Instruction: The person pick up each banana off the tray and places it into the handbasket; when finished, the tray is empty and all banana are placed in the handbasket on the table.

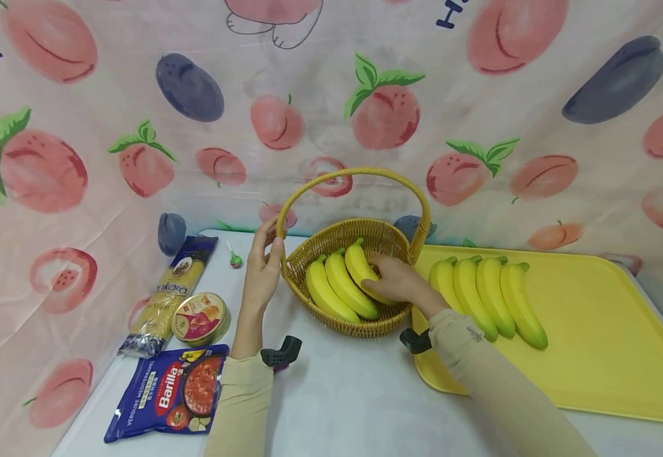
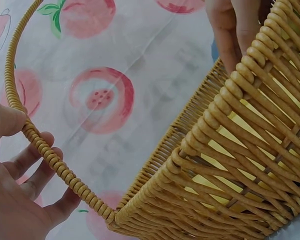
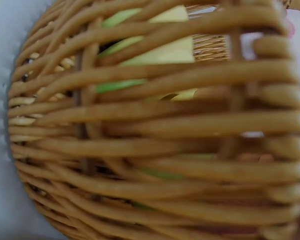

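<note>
A wicker basket [image 1: 331,327] with a tall arched handle [image 1: 360,171] stands mid-table, holding three yellow bananas. My left hand [image 1: 262,270] pinches the left side of the handle; in the left wrist view, the thumb and fingers of that hand [image 2: 20,185] lie on either side of the cane. Inside the basket, my right hand [image 1: 394,278] grips the rightmost banana [image 1: 358,263], its fingers over the upper side. Two more bananas, the middle one [image 1: 347,289] and the left one [image 1: 327,293], lie alongside. Basket weave [image 3: 180,120] fills the right wrist view and mostly hides that hand.
Right of the basket, a yellow tray [image 1: 605,330] bears several bananas [image 1: 493,295] in a row. To the left lie a pasta packet [image 1: 168,295], a round tin [image 1: 198,318], a blue Barilla pouch [image 1: 165,393] and a lollipop [image 1: 235,259]. A fruit-print curtain [image 1: 320,82] hangs behind.
</note>
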A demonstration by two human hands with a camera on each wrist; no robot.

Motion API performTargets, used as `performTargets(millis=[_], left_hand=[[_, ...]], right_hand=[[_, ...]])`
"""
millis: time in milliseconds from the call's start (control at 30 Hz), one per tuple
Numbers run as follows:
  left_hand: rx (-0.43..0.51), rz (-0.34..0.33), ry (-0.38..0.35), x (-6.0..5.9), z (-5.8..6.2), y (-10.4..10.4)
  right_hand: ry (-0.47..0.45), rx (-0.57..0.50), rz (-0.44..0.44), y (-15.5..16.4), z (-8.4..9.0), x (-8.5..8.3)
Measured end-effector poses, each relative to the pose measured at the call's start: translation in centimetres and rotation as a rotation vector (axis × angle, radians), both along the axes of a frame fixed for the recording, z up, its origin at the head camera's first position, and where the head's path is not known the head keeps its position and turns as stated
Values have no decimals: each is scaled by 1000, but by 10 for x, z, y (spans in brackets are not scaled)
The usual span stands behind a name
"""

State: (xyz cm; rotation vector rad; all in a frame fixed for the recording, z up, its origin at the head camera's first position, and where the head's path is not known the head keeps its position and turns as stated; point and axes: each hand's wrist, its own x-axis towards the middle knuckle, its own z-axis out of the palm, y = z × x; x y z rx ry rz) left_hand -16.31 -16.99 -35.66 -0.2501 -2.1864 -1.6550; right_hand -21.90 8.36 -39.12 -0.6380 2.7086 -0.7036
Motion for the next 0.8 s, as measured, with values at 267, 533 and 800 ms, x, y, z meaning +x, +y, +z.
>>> performTargets(millis=[267, 533, 800], left_hand=[[0, 0, 6, 0, 0, 1], [-5, 2, 9, 0, 1, 1], [-10, 3, 1, 1, 2, 2]], right_hand=[[-31, 23, 11, -4, -8, -4], [-31, 28, -11, -3, -5, -2], [44, -119, 1, 15, 8, 16]])
